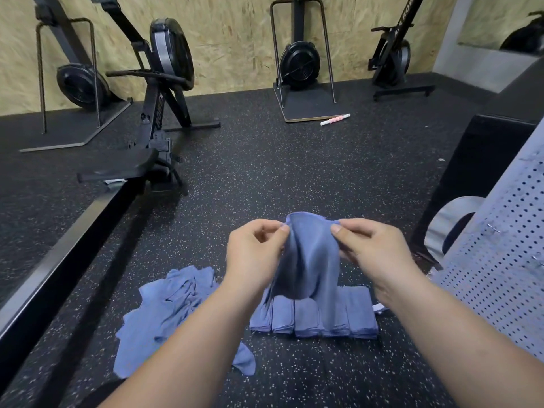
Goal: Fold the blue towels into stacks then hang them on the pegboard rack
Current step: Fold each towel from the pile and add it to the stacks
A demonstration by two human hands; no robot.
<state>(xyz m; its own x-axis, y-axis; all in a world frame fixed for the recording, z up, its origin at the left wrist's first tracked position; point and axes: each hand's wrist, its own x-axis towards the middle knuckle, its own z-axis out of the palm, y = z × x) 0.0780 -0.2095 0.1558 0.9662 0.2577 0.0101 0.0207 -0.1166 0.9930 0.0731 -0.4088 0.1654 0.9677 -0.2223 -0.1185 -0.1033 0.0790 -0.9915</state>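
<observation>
One blue towel [309,254] is held pinched by the left hand [253,254] and right hand [374,254], partly hiding five folded stacks [362,313]. One loose heap [170,304] is noted left, one pegboard [500,260] right.

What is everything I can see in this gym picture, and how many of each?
held towel: one, blue, in the air between both hands
folded towel stacks: about five, blue, in a row on the floor below the held towel
unfolded towels: loose pile, blue, on the floor left of the stacks
pegboard rack: one, pale grey, right edge
fan machines: four, black, along the far wall
roller stick: one, pink and white, on the floor by the middle machine
floor: black, speckled
left hand: pinches the held towel's top edge
right hand: pinches the same edge
</observation>
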